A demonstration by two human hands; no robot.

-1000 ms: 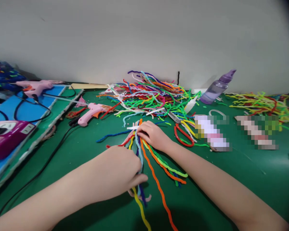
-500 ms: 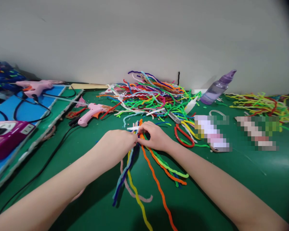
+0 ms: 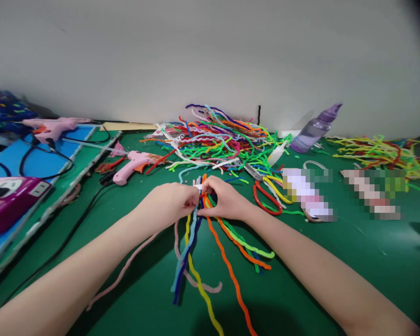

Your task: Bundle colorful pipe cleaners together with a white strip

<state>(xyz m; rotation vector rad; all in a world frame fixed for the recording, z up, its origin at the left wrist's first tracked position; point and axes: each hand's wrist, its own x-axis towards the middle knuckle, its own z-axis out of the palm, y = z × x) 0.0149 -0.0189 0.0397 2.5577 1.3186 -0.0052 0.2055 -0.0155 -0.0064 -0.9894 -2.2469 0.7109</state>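
Near the middle of the green table, my left hand (image 3: 177,201) and my right hand (image 3: 226,198) meet at the top of a bundle of fuzzy pipe cleaners. The fingers of both are closed on the bundle's upper end, where a small white strip (image 3: 198,186) shows between them. An orange pipe cleaner (image 3: 227,266), a yellow one (image 3: 200,284), a light blue one (image 3: 180,266) and several others fan out below the hands. Under my left forearm a pale pink one (image 3: 126,266) stretches to the lower left.
A heap of coloured pipe cleaners (image 3: 224,135) lies behind my hands. Red-handled scissors (image 3: 266,198), a white glue bottle (image 3: 277,154) and a purple bottle (image 3: 311,133) are to the right. To the left are a pink glue gun (image 3: 135,163) and a purple power strip (image 3: 17,200).
My left hand has shifted slightly left, its fingers curled more. The light blue and dark blue ends have swung right. More of the pale pink pipe cleaner shows under my left forearm.
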